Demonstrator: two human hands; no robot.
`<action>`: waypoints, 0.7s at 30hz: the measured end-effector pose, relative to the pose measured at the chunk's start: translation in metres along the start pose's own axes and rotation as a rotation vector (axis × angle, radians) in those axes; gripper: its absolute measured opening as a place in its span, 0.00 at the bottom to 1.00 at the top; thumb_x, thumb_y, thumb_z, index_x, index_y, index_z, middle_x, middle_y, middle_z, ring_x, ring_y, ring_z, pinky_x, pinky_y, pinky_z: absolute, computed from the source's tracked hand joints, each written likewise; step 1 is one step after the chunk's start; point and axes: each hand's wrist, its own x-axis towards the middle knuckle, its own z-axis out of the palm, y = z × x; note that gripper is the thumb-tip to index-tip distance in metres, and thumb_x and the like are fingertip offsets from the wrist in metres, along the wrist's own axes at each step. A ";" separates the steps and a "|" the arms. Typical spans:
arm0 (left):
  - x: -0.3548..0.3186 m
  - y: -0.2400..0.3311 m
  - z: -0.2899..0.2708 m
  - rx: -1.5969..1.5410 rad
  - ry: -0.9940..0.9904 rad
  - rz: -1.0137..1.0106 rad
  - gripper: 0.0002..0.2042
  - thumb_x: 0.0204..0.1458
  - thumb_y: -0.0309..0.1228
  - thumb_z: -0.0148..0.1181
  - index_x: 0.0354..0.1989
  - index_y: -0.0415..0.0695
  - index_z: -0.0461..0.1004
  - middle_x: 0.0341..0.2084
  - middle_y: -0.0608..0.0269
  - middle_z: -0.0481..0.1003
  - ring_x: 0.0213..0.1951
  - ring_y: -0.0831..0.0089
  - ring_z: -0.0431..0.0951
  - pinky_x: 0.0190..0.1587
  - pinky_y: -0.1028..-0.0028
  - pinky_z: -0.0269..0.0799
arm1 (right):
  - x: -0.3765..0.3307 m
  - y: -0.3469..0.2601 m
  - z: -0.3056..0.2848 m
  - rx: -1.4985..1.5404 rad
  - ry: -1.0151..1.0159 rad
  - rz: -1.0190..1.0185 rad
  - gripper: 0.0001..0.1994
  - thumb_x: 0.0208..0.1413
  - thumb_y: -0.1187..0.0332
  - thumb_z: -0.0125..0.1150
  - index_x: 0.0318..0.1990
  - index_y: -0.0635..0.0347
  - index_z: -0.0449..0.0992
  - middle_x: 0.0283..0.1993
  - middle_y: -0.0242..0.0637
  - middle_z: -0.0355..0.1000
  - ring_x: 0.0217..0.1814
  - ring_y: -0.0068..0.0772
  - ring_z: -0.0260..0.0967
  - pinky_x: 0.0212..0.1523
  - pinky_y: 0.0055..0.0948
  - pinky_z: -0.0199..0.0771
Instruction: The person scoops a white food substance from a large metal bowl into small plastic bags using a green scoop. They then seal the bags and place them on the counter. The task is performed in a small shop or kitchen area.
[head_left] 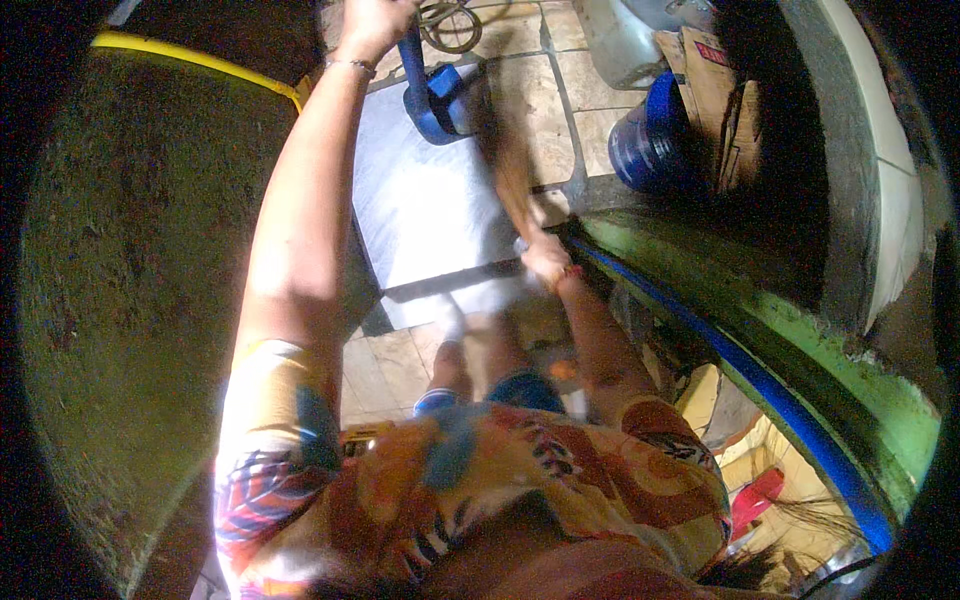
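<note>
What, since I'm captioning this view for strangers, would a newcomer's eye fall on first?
Probably the glaringly lit pale slab near the middle of the picture. Next might come the blue curved object at its far end, close to the left hand. The bright blue strip slanting along the green ledge at right also stands out.

The bucket (pixel 635 150) and cardboard (pixel 704 78) bear no readable text.
</note>
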 end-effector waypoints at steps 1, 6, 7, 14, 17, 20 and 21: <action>-0.003 0.002 0.000 0.037 -0.009 -0.052 0.25 0.45 0.24 0.61 0.53 0.45 0.60 0.32 0.58 0.74 0.34 0.68 0.74 0.39 0.69 0.71 | -0.020 0.005 -0.004 0.036 0.015 -0.121 0.37 0.46 0.65 0.58 0.66 0.46 0.51 0.45 0.56 0.72 0.47 0.53 0.71 0.48 0.41 0.71; -0.008 -0.011 -0.012 0.208 0.071 -0.011 0.24 0.44 0.28 0.63 0.51 0.47 0.61 0.29 0.54 0.73 0.32 0.59 0.75 0.37 0.63 0.71 | -0.062 -0.001 -0.057 0.301 0.265 0.025 0.34 0.49 0.61 0.61 0.65 0.49 0.55 0.42 0.49 0.75 0.42 0.46 0.75 0.42 0.38 0.73; -0.009 -0.009 -0.014 0.138 0.078 0.054 0.24 0.44 0.27 0.63 0.51 0.46 0.60 0.28 0.54 0.73 0.31 0.60 0.75 0.37 0.63 0.71 | -0.049 -0.013 -0.067 0.222 0.239 0.128 0.35 0.49 0.61 0.60 0.65 0.48 0.54 0.42 0.50 0.74 0.43 0.49 0.74 0.43 0.39 0.73; -0.020 -0.020 -0.035 -0.099 0.008 0.016 0.32 0.44 0.20 0.60 0.60 0.41 0.55 0.46 0.51 0.70 0.46 0.64 0.71 0.50 0.69 0.67 | -0.018 -0.008 -0.007 0.076 -0.012 -0.107 0.37 0.47 0.68 0.59 0.66 0.43 0.52 0.42 0.54 0.73 0.41 0.49 0.74 0.43 0.39 0.74; -0.035 -0.044 -0.065 0.081 0.146 -0.080 0.18 0.46 0.28 0.67 0.42 0.41 0.66 0.31 0.65 0.73 0.33 0.78 0.73 0.37 0.76 0.72 | -0.063 -0.008 -0.032 0.181 0.118 -0.105 0.39 0.45 0.69 0.63 0.66 0.47 0.52 0.42 0.49 0.74 0.38 0.40 0.74 0.39 0.34 0.74; -0.065 -0.071 -0.110 -0.131 0.227 -0.061 0.22 0.42 0.26 0.69 0.44 0.40 0.65 0.33 0.64 0.74 0.37 0.75 0.74 0.41 0.76 0.72 | -0.034 0.032 -0.033 0.547 0.343 -0.112 0.33 0.45 0.67 0.67 0.60 0.54 0.60 0.42 0.42 0.75 0.36 0.31 0.73 0.36 0.31 0.74; -0.073 -0.058 -0.120 -0.132 0.265 -0.104 0.22 0.43 0.26 0.69 0.44 0.40 0.64 0.33 0.64 0.74 0.37 0.75 0.74 0.41 0.76 0.72 | -0.019 0.020 -0.046 0.462 0.375 -0.057 0.30 0.45 0.67 0.66 0.58 0.56 0.62 0.41 0.43 0.75 0.37 0.34 0.74 0.36 0.31 0.74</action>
